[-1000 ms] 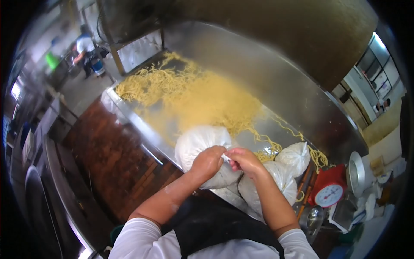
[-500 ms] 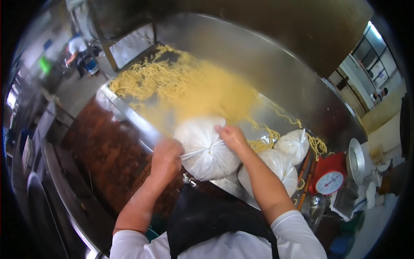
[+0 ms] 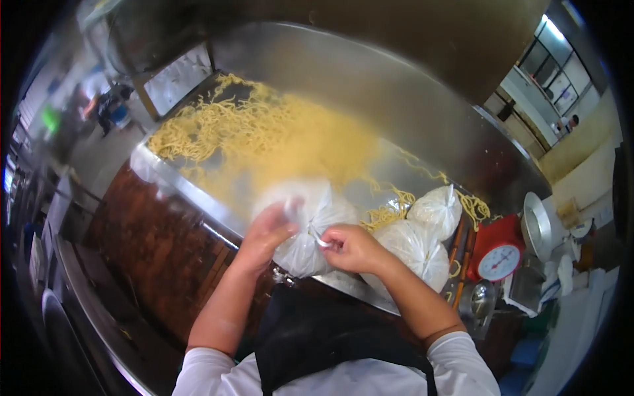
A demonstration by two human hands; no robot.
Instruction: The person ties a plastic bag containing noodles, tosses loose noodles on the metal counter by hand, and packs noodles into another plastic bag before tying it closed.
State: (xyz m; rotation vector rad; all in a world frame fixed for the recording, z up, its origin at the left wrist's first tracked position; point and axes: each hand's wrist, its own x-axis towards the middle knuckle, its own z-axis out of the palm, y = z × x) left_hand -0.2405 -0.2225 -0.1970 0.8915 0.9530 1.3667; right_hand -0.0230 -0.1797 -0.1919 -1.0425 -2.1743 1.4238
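A full, knotted white plastic bag [image 3: 300,254] sits at the front edge of the metal table, between my hands. My right hand [image 3: 351,248] is closed in a pinch on a twisted white end of the bag, just right of its gathered centre. Over the bag's left side is my left hand [image 3: 267,231], its thumb apart from the raised fingers. Those fingertips are blurred, with a whitish patch beside them. To the right of my right hand lie two more tied white bags, a nearer one [image 3: 406,254] and a farther one [image 3: 436,211].
Yellow noodles [image 3: 218,125] lie heaped along the steel table [image 3: 218,214], partly blurred by haze. At right stand a red dial scale [image 3: 495,247], a metal bowl [image 3: 538,224] and wooden sticks [image 3: 465,264]. A person [image 3: 99,99] is at the far left.
My right hand has come down and inward to the bag's gathered centre. My left hand has let go of the twisted end at left and risen over the bag. The view has shifted slightly.
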